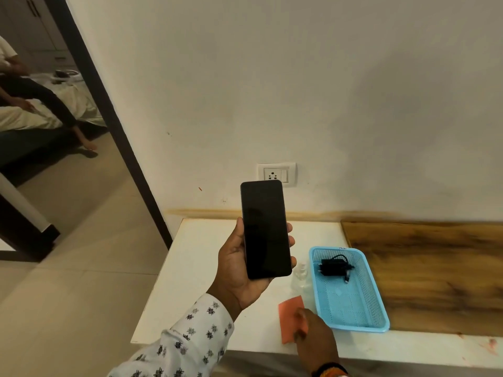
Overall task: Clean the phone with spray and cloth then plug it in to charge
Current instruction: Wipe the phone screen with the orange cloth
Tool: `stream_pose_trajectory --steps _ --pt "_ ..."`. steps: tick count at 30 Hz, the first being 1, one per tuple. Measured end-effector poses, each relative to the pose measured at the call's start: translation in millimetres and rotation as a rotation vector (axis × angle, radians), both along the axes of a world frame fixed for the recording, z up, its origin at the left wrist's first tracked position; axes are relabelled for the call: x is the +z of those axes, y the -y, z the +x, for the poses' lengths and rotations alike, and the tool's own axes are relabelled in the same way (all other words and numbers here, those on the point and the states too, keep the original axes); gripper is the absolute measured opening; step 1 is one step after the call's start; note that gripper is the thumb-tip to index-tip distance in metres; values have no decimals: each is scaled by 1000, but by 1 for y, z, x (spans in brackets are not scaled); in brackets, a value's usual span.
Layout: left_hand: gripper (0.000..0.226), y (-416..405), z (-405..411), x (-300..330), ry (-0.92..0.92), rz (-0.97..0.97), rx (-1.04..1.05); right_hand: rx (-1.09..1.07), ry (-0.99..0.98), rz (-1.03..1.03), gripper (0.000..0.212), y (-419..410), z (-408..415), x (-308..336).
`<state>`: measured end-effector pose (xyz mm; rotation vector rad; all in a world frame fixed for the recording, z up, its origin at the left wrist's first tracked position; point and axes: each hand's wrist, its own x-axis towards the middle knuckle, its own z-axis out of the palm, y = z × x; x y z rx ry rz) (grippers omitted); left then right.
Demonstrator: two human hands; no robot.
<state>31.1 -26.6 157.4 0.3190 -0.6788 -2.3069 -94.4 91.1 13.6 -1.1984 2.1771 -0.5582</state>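
Observation:
My left hand (234, 265) holds a black phone (265, 229) upright above the white table, its dark screen facing me. My right hand (313, 333) lies on an orange cloth (290, 308) that is flat on the table, fingers touching it; whether they grip it is unclear. A small clear spray bottle (300, 277) stands just left of a blue basket (378, 303). In the basket lies a black charger with its cable (334, 268). A white wall socket (276, 174) sits on the wall behind the phone.
The white table (196, 268) ends at its left edge above a tiled floor. A brown wooden board (435, 270) covers the table's right part. Through a dark-framed doorway (117, 126) at the left, a person sits on a bed.

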Motion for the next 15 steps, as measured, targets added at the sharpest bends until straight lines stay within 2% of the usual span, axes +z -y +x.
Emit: stream_pose_trajectory --steps 5,10,15 --pt "69 -1 3 1 4 -9 -8 219 -254 79 42 3 -7 -3" --pt "69 -2 3 1 14 -3 -7 395 -416 225 30 8 -10 -5" --pt "69 -4 2 0 17 -4 -21 422 -500 303 35 12 -11 -6"
